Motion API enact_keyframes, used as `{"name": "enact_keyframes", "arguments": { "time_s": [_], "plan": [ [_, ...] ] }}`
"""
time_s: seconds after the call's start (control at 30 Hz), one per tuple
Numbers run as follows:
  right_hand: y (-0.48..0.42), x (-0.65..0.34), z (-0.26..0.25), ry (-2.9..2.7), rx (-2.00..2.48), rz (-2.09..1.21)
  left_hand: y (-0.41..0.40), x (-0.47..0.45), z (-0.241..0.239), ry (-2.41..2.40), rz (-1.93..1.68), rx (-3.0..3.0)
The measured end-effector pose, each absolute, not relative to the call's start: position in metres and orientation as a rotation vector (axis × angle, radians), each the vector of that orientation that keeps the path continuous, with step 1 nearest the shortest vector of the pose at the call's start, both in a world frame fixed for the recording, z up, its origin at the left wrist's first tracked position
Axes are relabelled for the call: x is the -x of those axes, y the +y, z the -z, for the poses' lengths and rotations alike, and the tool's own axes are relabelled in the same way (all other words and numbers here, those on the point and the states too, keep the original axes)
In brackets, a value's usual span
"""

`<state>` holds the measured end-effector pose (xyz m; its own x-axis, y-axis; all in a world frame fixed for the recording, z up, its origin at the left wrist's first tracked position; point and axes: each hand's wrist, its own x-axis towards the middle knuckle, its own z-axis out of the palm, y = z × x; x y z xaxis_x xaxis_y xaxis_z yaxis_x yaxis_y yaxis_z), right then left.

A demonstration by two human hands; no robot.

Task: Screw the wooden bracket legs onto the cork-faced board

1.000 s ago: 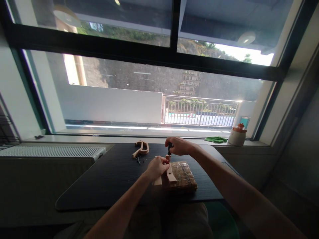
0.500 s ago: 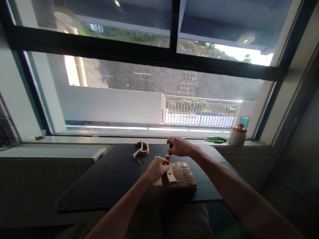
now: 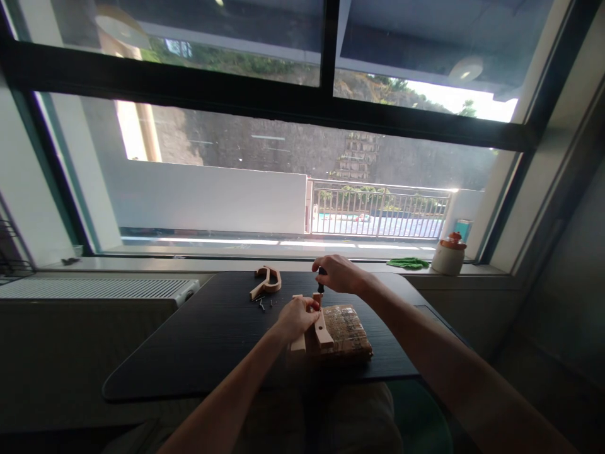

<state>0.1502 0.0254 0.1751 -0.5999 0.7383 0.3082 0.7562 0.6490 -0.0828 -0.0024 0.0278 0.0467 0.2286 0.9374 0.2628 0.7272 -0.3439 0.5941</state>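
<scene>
My right hand point(image 3: 338, 274) grips the black handle of a screwdriver point(image 3: 321, 281), held upright with its shaft pointing down. Below it, a light wooden piece point(image 3: 322, 329) with a dark round hole lies along the left side of a brown wrapped block point(image 3: 350, 333). My left hand point(image 3: 299, 316) is closed, thumb and fingers pressed on the wooden piece near the screwdriver's lower end; whether a screw is between them cannot be seen. Another pale wooden strip point(image 3: 298, 343) shows partly under my left hand.
Curved wooden parts point(image 3: 268, 282) lie at the back of the dark table point(image 3: 198, 353), with several screws point(image 3: 262, 304) beside them. A white jar point(image 3: 448, 257) and a green cloth point(image 3: 408, 263) sit on the windowsill. A white radiator point(image 3: 99, 290) stands to the left.
The view has shifted slightly. Both hands keep their places at the wooden piece, and the screwdriver stays upright in my right hand.
</scene>
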Motion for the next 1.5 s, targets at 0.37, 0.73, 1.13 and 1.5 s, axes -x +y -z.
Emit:
{"name": "enact_keyframes", "arguments": {
  "time_s": [0.37, 0.73, 1.13, 1.5],
  "plan": [
    [0.0262, -0.1550, -0.1748, -2.523, 1.227, 0.032, 0.0274, 0.0022, -0.0469, 1.560, -0.831, -2.151],
    [0.0256, -0.1523, -0.1752, -2.500, 1.193, 0.004, 0.0267, 0.0026, -0.0475, 1.570, -0.816, -2.143],
    [0.0284, -0.1524, -0.1739, -2.465, 1.167, -0.003, 0.0225, 0.0015, -0.0529, 1.579, -0.792, -2.163],
    [0.0282, -0.1561, -0.1733, -2.468, 1.168, 0.003, 0.0238, 0.0019, -0.0515, 1.572, -0.783, -2.174]
  ]
}}
